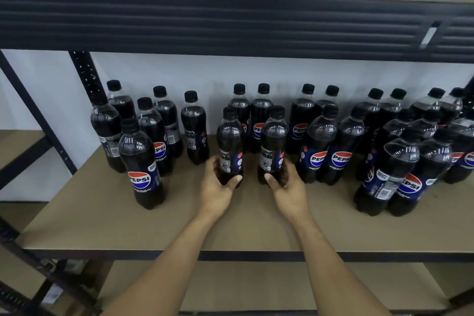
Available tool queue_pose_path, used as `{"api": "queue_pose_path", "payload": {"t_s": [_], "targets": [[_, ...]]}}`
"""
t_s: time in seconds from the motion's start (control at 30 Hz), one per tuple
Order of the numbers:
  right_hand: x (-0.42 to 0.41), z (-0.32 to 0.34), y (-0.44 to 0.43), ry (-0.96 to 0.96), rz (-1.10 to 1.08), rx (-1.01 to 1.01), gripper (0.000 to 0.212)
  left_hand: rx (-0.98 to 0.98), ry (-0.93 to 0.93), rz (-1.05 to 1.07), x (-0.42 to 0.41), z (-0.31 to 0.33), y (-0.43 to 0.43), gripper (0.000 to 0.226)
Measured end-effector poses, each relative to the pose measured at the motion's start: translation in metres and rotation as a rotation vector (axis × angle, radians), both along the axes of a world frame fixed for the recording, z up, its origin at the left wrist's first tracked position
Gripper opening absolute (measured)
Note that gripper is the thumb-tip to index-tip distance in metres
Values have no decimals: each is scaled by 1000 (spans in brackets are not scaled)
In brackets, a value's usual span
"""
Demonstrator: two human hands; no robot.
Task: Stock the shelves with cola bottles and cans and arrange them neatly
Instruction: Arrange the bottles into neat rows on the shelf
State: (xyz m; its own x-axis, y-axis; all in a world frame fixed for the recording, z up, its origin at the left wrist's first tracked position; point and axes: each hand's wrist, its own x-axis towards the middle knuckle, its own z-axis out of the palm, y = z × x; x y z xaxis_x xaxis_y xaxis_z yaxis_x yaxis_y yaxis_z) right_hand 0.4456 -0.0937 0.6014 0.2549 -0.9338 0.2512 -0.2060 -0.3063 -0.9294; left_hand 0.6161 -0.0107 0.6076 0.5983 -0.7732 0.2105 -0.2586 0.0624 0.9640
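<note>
A cola bottle (230,146) is gripped low by the left hand (218,187), another bottle (272,146) by the right hand (287,187). Both are held upright mid-shelf (179,226), hands apart, between other bottles (384,149).

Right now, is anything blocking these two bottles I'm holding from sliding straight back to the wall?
Yes. Your left hand grips the left bottle, your right hand the right bottle; two back-row bottles stand directly behind them by the wall, so both can slide back only that far.
</note>
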Motion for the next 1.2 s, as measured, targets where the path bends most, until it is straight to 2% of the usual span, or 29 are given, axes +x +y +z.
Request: {"api": "queue_pose_path", "payload": {"t_s": [0.17, 0.27, 0.4, 0.5, 0.7, 0.87, 0.97, 1.1, 1.2], "targets": [[-2, 1, -3, -80, 0, 91, 63, 10, 98, -54, 5, -7, 5, 64], [-9, 11, -11, -151, 108, 208, 65, -2, 214, -64, 9, -7, 6, 61], [-20, 21, -28, -5, 304, 243, 63, -16, 251, -72, 9, -4, 7, 57], [-22, 18, -37, 56, 325, 240, 62, -27, 255, -81, 8, -3, 6, 56], [-10, 8, -29, 118, 181, 131, 63, -33, 253, -79, 7, -4, 5, 56], [9, 10, -14, 242, -41, -47, 83, -36, 249, -90, 7, -7, 3, 55], [18, 8, -8, 262, -133, -57, 90, -44, 269, -74, 7, -8, 1, 57], [21, 8, -5, 337, -196, -79, 79, -46, 277, -48, 5, -9, 2, 57], [15, 7, -7, 243, -148, -22, 86, -38, 175, 23, 0, -9, 0, 60]]}}
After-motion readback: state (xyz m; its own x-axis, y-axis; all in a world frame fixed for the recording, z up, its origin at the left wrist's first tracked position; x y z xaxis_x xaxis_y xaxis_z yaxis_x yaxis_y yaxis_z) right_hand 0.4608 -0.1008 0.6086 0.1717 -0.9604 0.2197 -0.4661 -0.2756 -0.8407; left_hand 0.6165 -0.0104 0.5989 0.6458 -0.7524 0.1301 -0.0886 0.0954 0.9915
